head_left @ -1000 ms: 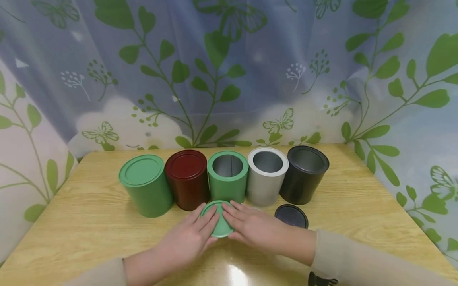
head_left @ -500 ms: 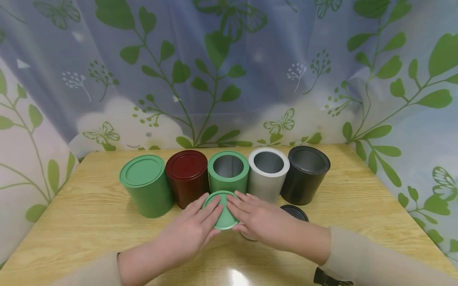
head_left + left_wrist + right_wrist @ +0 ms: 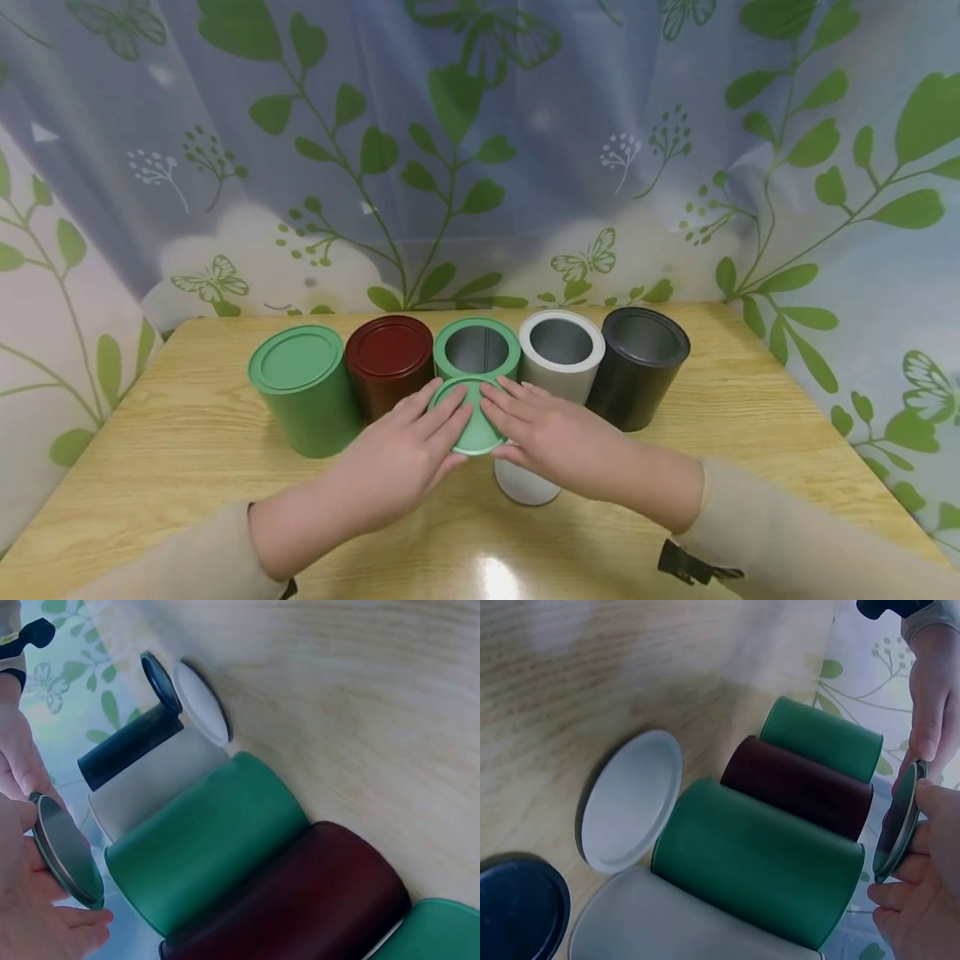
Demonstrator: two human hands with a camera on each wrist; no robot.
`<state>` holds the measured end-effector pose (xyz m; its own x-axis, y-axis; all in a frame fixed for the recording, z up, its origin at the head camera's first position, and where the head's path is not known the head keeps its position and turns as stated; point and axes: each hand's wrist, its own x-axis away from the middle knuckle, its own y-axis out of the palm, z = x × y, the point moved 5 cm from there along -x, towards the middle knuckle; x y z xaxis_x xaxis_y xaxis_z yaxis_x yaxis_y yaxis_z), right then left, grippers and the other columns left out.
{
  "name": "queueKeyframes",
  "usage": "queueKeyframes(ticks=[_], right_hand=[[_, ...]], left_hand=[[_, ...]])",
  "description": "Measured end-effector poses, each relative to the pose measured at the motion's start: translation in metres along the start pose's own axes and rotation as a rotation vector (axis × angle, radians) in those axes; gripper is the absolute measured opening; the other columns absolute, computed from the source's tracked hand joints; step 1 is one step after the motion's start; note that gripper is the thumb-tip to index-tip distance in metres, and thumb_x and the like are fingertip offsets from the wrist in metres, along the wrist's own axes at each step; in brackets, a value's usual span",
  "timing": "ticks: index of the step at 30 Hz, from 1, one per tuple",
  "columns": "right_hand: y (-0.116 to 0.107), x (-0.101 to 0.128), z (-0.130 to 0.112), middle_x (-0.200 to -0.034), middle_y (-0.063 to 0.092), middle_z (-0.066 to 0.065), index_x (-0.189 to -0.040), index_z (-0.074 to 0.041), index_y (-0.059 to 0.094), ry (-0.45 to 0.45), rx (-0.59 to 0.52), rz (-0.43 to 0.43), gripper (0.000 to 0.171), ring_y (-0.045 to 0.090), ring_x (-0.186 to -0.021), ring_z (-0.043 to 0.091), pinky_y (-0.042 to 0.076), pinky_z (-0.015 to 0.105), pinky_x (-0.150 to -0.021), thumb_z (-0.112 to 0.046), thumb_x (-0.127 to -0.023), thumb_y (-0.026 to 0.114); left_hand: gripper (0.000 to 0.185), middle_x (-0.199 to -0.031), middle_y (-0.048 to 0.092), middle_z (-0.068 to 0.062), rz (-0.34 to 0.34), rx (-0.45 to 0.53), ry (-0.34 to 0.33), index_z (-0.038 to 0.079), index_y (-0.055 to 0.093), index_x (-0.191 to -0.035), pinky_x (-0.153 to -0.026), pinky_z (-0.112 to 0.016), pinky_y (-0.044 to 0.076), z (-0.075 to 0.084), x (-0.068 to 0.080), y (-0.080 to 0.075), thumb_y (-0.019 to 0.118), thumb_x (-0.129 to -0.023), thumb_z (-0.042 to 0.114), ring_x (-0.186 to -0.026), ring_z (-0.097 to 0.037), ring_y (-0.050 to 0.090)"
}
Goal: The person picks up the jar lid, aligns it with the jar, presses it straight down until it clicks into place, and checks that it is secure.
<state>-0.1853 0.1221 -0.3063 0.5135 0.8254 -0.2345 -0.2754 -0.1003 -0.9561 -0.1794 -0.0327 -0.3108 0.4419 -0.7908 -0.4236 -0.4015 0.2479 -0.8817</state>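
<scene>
Both hands hold one green lid (image 3: 467,419) off the table, just in front of the open green can (image 3: 477,350) and near its rim height. My left hand (image 3: 420,442) pinches the lid's left edge, fingers on top and thumb below. My right hand (image 3: 528,429) grips its right edge the same way. In the left wrist view the lid (image 3: 67,851) shows its grey underside above the green can (image 3: 202,840). The right wrist view has the lid (image 3: 896,821) edge-on between both hands.
A row stands on the wooden table (image 3: 750,417): a lidded green can (image 3: 303,387), a lidded dark red can (image 3: 390,358), then the open green, white (image 3: 561,350) and black (image 3: 637,358) cans. A white lid (image 3: 525,490) and a black lid (image 3: 517,907) lie flat before them.
Both hands have raised the green lid off the table and carried it back toward the open green can. The white lid has come into view; my right forearm now hides the black lid.
</scene>
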Motion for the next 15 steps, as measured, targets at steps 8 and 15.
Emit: queueKeyframes(ticks=[8,15], right_hand=[[-0.002,-0.007,0.015,-0.141,0.04,0.018,-0.135,0.005,0.044,0.018,-0.067,-0.05,0.055,0.035,-0.131,0.033,0.031,0.042,-0.105,-0.03,-0.094,0.055],[0.001,-0.014,0.031,-0.143,0.037,0.018,-0.137,0.004,0.042,0.022,-0.113,-0.092,0.054,0.033,-0.132,0.033,0.029,0.042,-0.106,-0.03,-0.097,0.051]], left_hand=[[0.049,-0.133,0.05,-0.019,-0.029,0.002,0.011,-0.003,0.052,-0.13,-0.1,-0.044,0.038,-0.011,-0.011,0.001,0.056,-0.094,0.031,-0.123,-0.039,0.044],[0.051,-0.136,0.047,-0.019,-0.106,0.033,-0.012,-0.003,0.049,-0.133,-0.102,-0.045,0.035,-0.024,-0.021,0.008,0.052,-0.096,0.033,-0.126,-0.039,0.04]])
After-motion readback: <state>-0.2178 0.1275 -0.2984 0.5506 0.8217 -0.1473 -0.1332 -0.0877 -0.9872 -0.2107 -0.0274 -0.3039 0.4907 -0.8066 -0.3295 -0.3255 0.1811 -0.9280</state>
